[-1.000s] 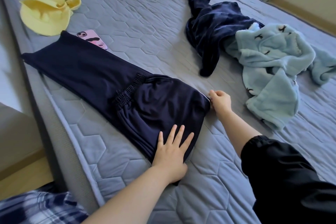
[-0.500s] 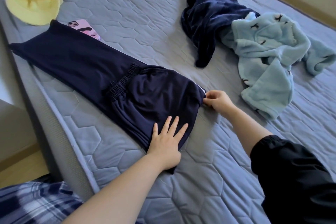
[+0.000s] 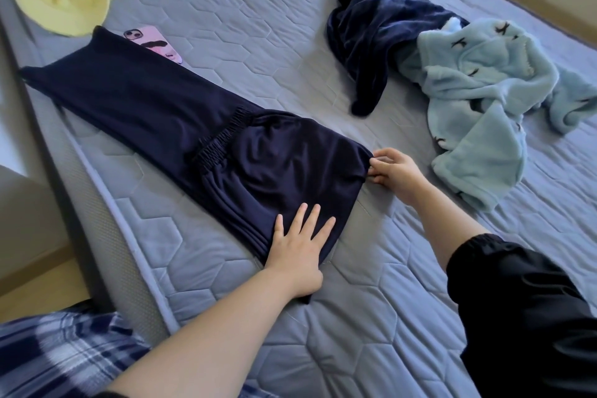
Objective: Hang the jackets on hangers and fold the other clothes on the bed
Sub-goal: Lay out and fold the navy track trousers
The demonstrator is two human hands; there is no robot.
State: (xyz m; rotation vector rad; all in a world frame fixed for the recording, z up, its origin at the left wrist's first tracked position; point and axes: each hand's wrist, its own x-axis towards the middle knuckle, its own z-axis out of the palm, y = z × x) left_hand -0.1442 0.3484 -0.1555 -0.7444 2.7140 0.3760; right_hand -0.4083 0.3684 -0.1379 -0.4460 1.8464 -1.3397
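Two hands work one garment. The navy trousers (image 3: 193, 126) lie flat along the bed (image 3: 258, 26), and the doubled-over end sits under and between the hands.

- Left hand (image 3: 297, 245): fingers spread, palm pressing the near corner flat.
- Right hand (image 3: 394, 168): fingertips pinching the fold's far corner.
- Handling, judged: the cloth is thin, light and limp with a slight sheen, so it is likely to slide on itself. It is best taken at corners and along the fold edge, with one palm as an anchor. The gathered elastic band ahead of the left hand gives a firmer grip.
- Beyond the right hand: a dark velvety garment (image 3: 381, 19) and a pale blue fleece (image 3: 478, 100), both crumpled, bulkier and softer.
- Far beyond the left hand: a yellow garment (image 3: 61, 0) and a pink phone (image 3: 151, 42).
- Writing: none legible. No brand tags are visible.
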